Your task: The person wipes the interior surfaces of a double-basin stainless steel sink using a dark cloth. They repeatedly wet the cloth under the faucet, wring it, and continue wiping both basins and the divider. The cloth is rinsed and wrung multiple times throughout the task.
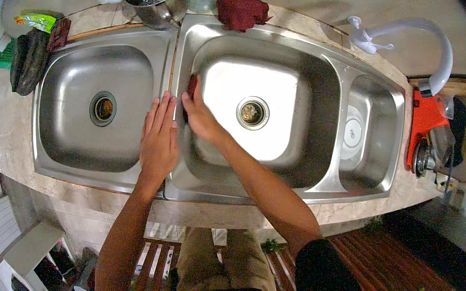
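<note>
My left hand [161, 137] lies flat, fingers extended, on the steel rim between the left sink basin [68, 140] and the large middle basin [312, 156]. It holds nothing. In my right hand [203, 117] is a dark red scrubbing pad or cloth [192, 86], mostly hidden by the fingers. This hand presses it against the left wall of the middle basin, near the rim. The middle basin has a round drain [252, 113] in its floor, and another drain [103, 109] sits in the left basin.
Behind the sinks stand a steel pot [162, 13] and a crumpled maroon cloth [243, 9]. White faucets [368, 41] rise at both back corners. A white round dish [353, 133] lies in the narrow right basin [364, 177]. Further right is an orange-red object [424, 119]; at left, a dark cloth [29, 63].
</note>
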### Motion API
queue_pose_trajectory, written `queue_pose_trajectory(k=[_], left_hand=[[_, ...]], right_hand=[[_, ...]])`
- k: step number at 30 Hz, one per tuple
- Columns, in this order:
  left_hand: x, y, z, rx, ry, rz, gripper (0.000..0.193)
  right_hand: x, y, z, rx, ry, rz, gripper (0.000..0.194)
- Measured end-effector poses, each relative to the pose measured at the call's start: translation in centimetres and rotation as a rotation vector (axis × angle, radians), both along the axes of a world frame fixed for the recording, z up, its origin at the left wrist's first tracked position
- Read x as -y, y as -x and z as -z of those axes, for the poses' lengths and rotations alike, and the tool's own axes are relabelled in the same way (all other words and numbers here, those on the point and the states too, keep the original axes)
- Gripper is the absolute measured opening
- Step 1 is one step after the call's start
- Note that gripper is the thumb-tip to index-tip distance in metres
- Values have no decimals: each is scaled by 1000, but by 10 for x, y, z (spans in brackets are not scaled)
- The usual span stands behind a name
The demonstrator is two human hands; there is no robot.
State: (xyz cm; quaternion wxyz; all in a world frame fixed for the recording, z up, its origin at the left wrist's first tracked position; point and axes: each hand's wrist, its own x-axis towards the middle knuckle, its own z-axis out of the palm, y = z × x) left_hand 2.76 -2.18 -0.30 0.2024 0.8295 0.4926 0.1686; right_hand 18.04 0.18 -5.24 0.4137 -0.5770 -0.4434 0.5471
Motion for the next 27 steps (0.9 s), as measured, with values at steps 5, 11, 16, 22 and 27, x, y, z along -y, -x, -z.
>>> queue_pose_trajectory(k=[5,11,16,22,27], left_hand=[[0,-1,-1,-12,-21,7,53],[0,-3,-1,-2,-42,-2,51],[-1,-4,2,21,-72,6,50],[2,-1,3,34,-61,-6,50],[2,-1,4,39,-72,-12,50]], right_hand=[[84,-1,-7,-129,191,-325,79],[131,-21,-9,117,203,-721,75],[166,-66,-33,222,53,-822,58],[220,-166,-87,440,187,-672,47],[234,-216,-94,1048,140,-818,37]])
